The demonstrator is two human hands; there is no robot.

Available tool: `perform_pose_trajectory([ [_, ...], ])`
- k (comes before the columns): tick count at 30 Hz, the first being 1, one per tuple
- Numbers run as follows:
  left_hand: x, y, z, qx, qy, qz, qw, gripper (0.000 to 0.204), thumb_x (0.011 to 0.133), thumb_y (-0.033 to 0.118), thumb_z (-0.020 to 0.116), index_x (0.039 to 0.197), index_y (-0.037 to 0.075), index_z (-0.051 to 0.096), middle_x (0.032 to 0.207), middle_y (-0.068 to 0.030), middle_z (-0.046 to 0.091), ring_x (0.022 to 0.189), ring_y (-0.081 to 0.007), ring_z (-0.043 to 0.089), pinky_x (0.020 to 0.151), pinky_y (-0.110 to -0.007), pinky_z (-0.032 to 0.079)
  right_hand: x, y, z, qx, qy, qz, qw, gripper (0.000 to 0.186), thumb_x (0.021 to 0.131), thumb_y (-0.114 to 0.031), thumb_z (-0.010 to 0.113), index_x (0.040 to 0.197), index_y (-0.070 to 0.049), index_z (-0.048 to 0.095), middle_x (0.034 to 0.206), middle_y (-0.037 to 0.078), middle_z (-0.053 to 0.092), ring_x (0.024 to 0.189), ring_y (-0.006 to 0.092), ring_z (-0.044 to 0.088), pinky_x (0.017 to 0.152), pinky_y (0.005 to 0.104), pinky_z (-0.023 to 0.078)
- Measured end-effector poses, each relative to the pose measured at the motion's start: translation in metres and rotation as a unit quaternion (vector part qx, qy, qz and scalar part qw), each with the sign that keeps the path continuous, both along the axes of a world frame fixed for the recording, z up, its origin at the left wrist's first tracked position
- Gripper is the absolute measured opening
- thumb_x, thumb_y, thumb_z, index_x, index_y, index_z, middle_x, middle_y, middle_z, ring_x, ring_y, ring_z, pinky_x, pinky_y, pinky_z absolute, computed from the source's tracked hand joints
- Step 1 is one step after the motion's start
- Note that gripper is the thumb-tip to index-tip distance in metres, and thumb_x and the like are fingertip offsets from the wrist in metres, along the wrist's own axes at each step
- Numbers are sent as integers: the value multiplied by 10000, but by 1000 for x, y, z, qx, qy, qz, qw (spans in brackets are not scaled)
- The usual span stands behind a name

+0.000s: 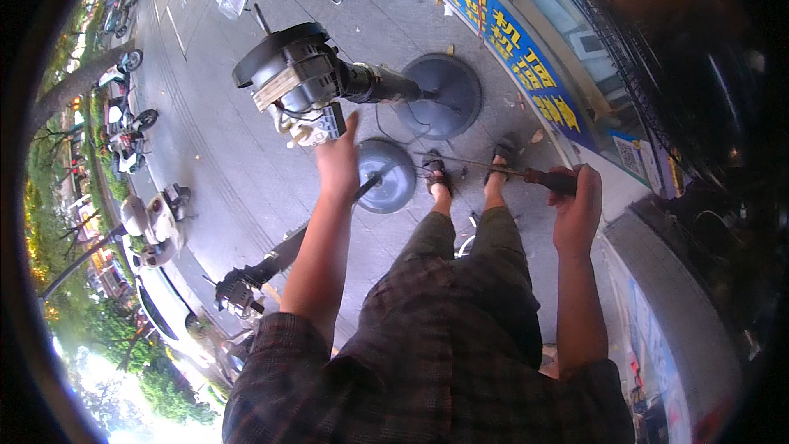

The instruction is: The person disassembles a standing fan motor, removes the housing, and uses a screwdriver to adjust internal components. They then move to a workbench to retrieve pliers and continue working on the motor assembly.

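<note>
Plaid shirt (436, 345) fabric lay nearest, beyond which the right hand (579, 212) was clenched around a long-shafted screwdriver (549, 180) pointing left, while the left hand (337, 168), fingers partly hidden and grip not determinable, touched the control box (334, 121) beside a pedestal fan's exposed motor (306, 80), ahead to the left.

Left hand (338, 158) forward, right hand (579, 212) firmly curled

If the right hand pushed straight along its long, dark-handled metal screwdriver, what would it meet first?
Probably the bare left hand, since the screwdriver points roughly toward it; depth is unclear, so it could pass above or below.
</note>
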State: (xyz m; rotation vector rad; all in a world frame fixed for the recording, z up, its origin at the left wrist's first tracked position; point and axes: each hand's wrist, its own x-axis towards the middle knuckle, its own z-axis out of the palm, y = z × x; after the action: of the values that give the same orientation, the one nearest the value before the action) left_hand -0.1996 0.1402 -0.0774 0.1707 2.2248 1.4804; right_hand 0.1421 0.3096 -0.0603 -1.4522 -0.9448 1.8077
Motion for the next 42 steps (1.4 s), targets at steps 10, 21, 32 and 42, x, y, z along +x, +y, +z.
perform_pose_trajectory([
  [10,-6,-24,94,330,-279,-20,901,446,1044,170,448,1434,-42,489,1356,-238,630,1207,-349,653,1060,-422,533,-47,-15,-121,-338,249,-97,902,308,1081,-408,558,1016,-107,550,858,74,655,673,141,619,575,257,486],
  [21,-9,-18,84,283,-247,-8,927,462,1032,191,611,1411,-51,508,1331,-228,629,1180,-333,664,1047,-409,548,-121,-7,-148,-398,269,-80,873,292,1067,-395,577,993,-118,523,762,83,629,566,176,586,487,279,421],
  [32,-10,-23,79,251,-264,-2,931,442,1011,201,643,1379,-25,550,1250,-152,651,1120,-256,641,982,-345,549,-151,-6,-163,-407,252,-43,877,313,1063,-413,588,945,-131,520,748,59,604,559,151,583,472,252,412],
  [42,-7,-16,70,125,-30,3,992,341,986,37,640,1317,-32,596,1173,-124,664,1064,-262,682,964,-371,553,-182,-9,-171,-432,288,-35,854,320,1054,-432,605,953,-140,521,745,54,593,563,154,587,470,257,432],
])
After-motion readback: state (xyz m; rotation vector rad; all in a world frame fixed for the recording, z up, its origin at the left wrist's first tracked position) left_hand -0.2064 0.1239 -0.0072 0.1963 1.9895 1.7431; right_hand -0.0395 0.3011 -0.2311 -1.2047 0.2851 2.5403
